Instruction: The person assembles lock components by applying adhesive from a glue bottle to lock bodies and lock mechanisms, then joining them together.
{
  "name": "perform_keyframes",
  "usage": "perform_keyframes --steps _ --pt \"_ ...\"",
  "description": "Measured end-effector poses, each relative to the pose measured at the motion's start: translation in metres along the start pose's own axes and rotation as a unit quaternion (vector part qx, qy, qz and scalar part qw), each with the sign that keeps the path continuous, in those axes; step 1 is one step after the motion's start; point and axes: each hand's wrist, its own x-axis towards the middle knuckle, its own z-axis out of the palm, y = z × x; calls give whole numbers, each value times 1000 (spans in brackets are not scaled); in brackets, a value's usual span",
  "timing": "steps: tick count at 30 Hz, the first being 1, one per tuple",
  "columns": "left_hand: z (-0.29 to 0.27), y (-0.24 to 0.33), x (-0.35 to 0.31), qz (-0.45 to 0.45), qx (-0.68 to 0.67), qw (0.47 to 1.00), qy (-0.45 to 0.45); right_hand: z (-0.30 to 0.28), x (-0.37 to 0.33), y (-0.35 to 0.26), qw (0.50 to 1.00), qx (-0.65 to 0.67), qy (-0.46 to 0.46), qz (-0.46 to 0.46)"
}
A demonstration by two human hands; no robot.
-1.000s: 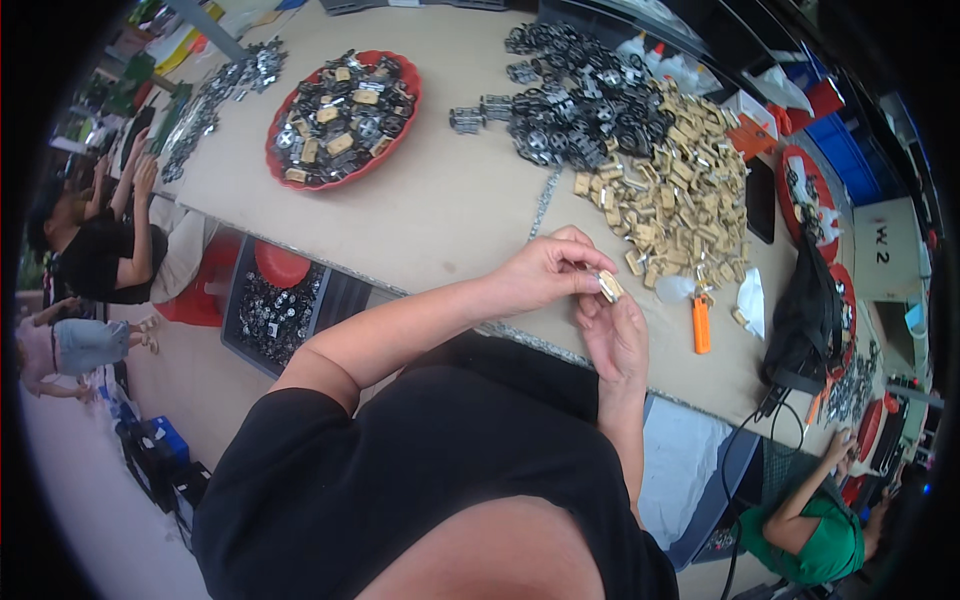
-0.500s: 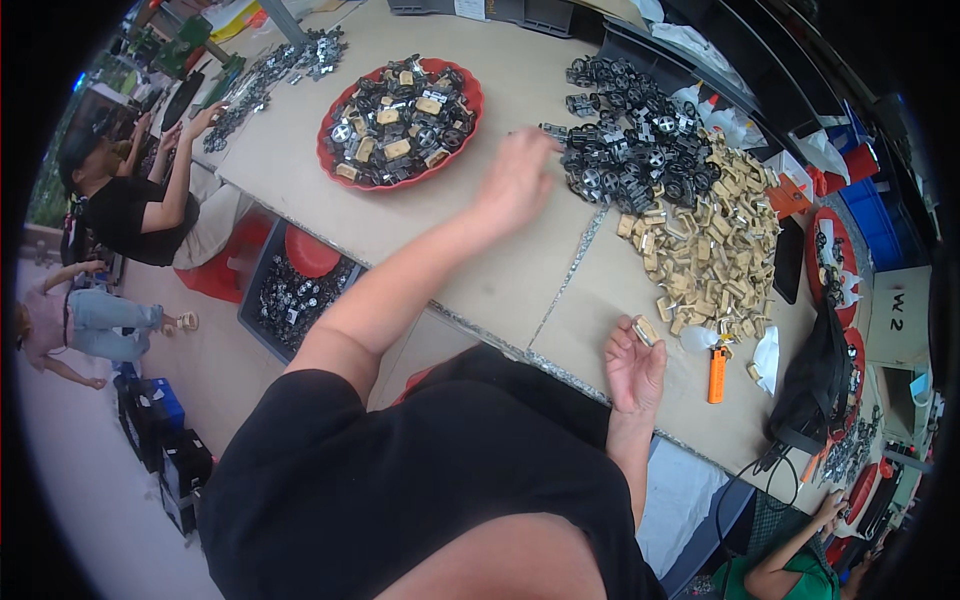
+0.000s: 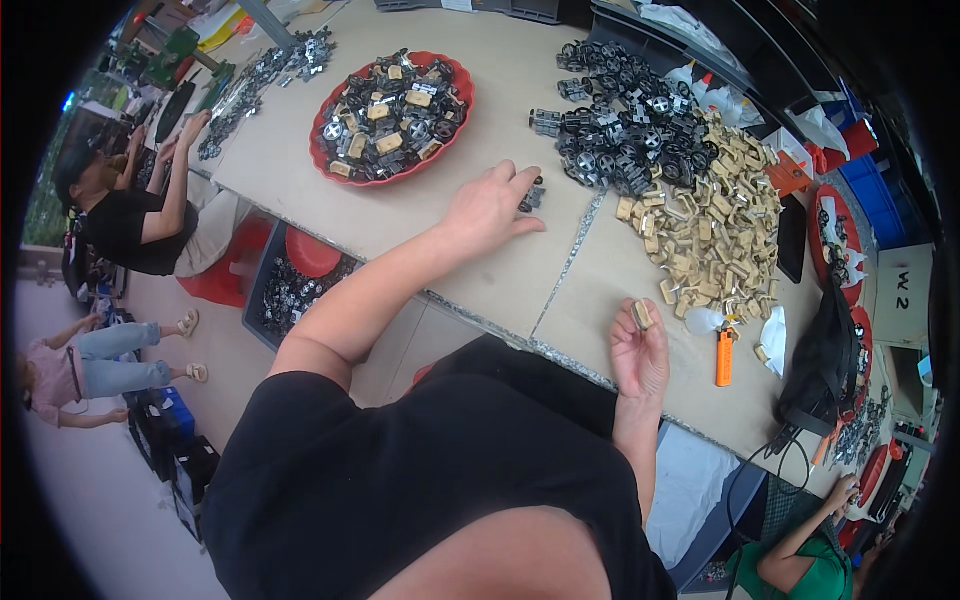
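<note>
My left hand is over the middle of the table, its thumb and fingertips around a small black wheeled part. The fingers partly hide this part, which looks like a toy vehicle chassis. Near the table's front edge, my right hand is palm up and pinches a small tan block-shaped part between thumb and fingers. Beyond my left hand lies a heap of black wheeled parts with silvery spots. A heap of tan parts adjoins it on the right.
A red scalloped tray holds mixed black and tan parts. An orange lighter, a translucent white nozzle and a dark phone lie by the tan heap. A black bag is at the right. Other people work at both sides.
My left hand has drawn back from the black heap toward me, with a wheeled part now at its fingertips. My right hand has risen slightly, still pinching the tan part.
</note>
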Motion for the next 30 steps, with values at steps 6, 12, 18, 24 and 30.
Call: perform_keyframes --steps 6,12,18,24,30 --pt "3 -26 6 123 -81 988 44 -1 -2 0 1000 -9 13 0" --pt "-17 -1 3 232 -280 904 -225 -3 -3 -1 999 -43 26 -9" --pt "-3 46 -4 181 -450 776 -403 4 -2 5 993 -113 22 -2" --pt "22 61 -20 7 -616 721 -316 2 -4 6 995 -100 8 -21" --pt "34 72 -50 17 -640 740 -206 5 -4 6 993 -110 36 -14"
